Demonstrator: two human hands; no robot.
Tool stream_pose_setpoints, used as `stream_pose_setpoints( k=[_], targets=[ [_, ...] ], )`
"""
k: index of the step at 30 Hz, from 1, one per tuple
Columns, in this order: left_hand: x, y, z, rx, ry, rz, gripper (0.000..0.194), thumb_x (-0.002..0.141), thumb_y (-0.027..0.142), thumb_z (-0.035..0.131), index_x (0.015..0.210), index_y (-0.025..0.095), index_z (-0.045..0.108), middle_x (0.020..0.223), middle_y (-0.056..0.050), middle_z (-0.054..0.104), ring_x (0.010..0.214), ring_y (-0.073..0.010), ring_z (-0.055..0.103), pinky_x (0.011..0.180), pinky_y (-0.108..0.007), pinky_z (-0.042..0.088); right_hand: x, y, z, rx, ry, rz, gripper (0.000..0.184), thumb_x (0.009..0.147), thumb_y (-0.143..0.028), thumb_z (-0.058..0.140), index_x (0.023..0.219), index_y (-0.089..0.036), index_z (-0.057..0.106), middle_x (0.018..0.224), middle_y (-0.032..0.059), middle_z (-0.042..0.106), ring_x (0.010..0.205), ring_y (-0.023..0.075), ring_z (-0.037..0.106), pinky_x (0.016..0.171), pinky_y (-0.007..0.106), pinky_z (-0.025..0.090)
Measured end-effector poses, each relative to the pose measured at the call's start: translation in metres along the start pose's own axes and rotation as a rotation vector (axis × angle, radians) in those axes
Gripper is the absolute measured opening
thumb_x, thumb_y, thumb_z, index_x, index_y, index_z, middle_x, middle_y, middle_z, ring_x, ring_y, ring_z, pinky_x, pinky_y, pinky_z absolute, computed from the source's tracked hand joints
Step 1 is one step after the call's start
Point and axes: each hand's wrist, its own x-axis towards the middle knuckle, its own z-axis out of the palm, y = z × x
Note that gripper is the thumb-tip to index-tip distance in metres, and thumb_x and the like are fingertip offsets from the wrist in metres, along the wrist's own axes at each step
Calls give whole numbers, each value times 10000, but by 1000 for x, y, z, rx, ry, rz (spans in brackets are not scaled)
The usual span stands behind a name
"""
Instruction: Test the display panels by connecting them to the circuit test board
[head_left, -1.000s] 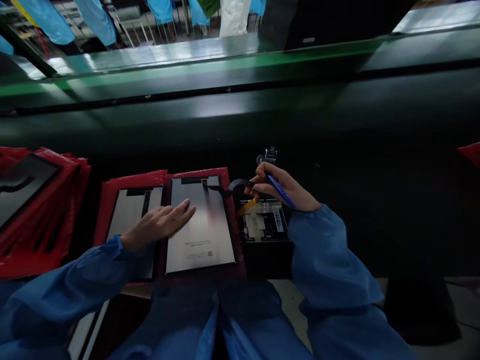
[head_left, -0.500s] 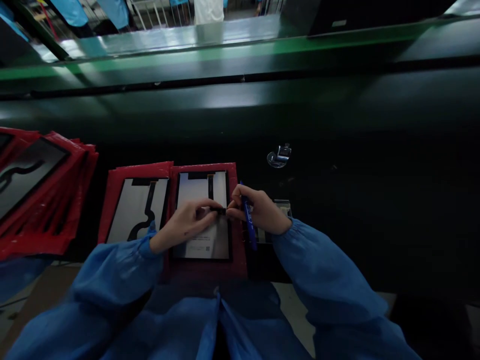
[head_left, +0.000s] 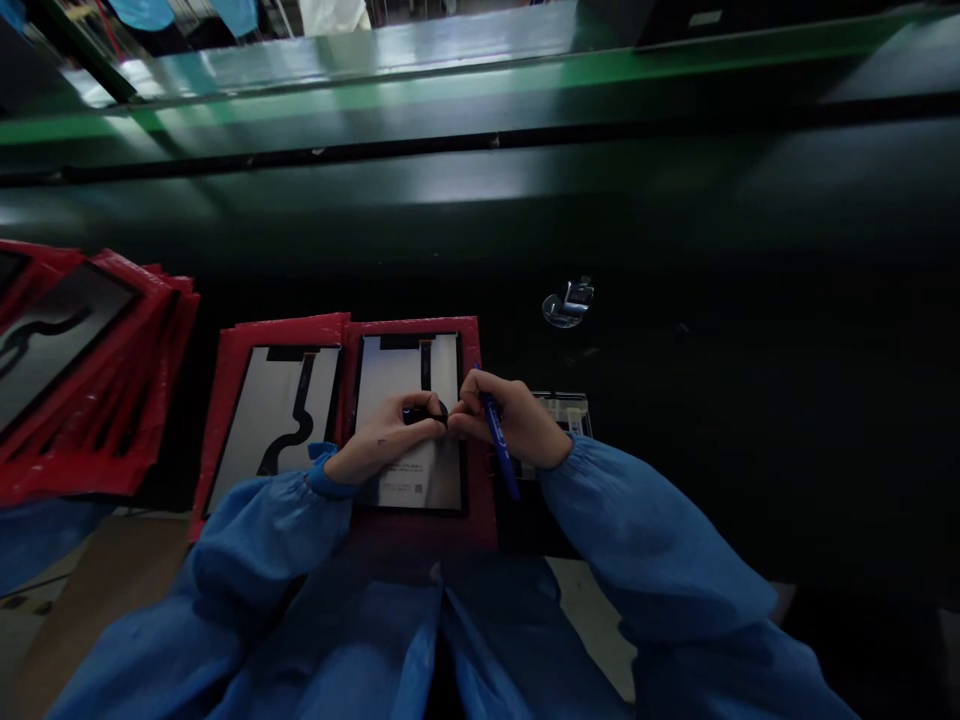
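Observation:
A silver panel (head_left: pixel 405 375) lies in a red tray (head_left: pixel 469 345) in front of me, with a black flex cable (head_left: pixel 425 410) running down its face. My left hand (head_left: pixel 382 445) pinches the cable's end with closed fingers. My right hand (head_left: pixel 510 420) meets it from the right, fingertips on the same cable, and a blue pen (head_left: pixel 499 450) is tucked in that hand. A second panel (head_left: pixel 281 420) with a curved black cable lies in the red tray to the left. Both arms wear blue sleeves.
A stack of red trays (head_left: pixel 90 400) with panels lies at the far left. A small metal clip-like object (head_left: pixel 568 303) rests on the dark belt beyond my hands. An open device (head_left: pixel 562 410) shows behind my right hand. A green-edged conveyor (head_left: pixel 450 105) runs across the back.
My left hand went from lying flat on the panel to pinching the cable. My right hand came left from the open device to meet it over the panel. The view has tilted slightly.

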Motion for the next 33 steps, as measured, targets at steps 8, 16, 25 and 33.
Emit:
stream_pose_setpoints(
  k=[8, 16, 25, 33],
  targets=[
    [-5, -5, 1, -95, 45, -43, 202, 750, 309, 677, 773, 184, 520, 697, 44, 501, 609, -101, 413, 560, -251, 322, 1, 1, 2, 6, -33, 28, 430, 803, -475, 767, 795, -240, 406, 749, -17, 669, 668, 132, 648, 652, 267, 527],
    [-8, 5, 4, 75, 55, 8, 158, 725, 312, 638, 717, 180, 551, 665, 40, 499, 585, -108, 426, 533, -256, 327, 0, 1, 3, -85, -42, 23, 455, 814, -536, 729, 773, -239, 387, 732, -11, 627, 661, 135, 618, 613, 260, 510],
    [-5, -1, 0, -51, 9, -22, 246, 736, 352, 704, 746, 181, 527, 701, 40, 495, 598, -103, 431, 539, -244, 340, 1, 3, 3, 9, -54, 10, 460, 812, -539, 734, 787, -240, 386, 762, -2, 648, 693, 141, 638, 630, 263, 529],
    [-6, -13, -5, -93, 3, -10, 250, 782, 360, 751, 792, 173, 585, 726, 41, 524, 646, -97, 458, 600, -224, 366, 2, 3, 4, 66, -65, 18, 451, 811, -496, 756, 785, -242, 384, 754, -23, 636, 680, 122, 623, 653, 261, 528]
  ],
)
